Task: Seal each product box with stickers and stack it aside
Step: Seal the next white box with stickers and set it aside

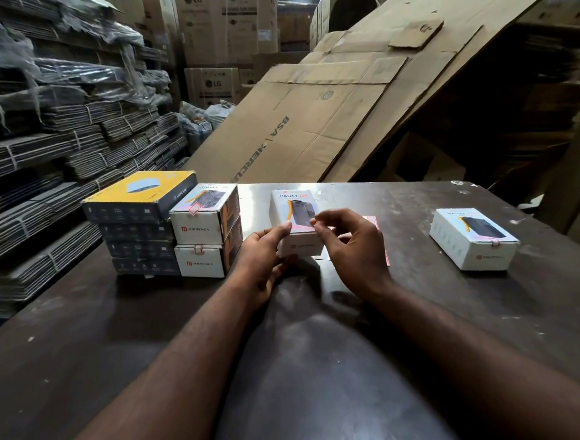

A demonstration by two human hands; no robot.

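Observation:
A white product box (293, 207) printed "HALLEY 20K" sits at the middle of the dark table. My left hand (267, 255) grips its near left corner, thumb on the top face. My right hand (350, 246) is at the near right edge, thumb and forefinger pinched together over the top; whether a sticker is between them is too small to tell. A pink-edged sticker sheet (373, 222) lies behind my right hand, mostly hidden. Two white boxes (205, 236) with stickers on their near edges stand stacked at the left. Another white box (471, 238) lies at the right.
A stack of dark boxes topped by a yellow one (138, 223) stands left of the white stack. Large flattened cardboard sheets (358, 88) lean behind the table (291, 357). Bundled flat cartons (53, 150) fill the left side.

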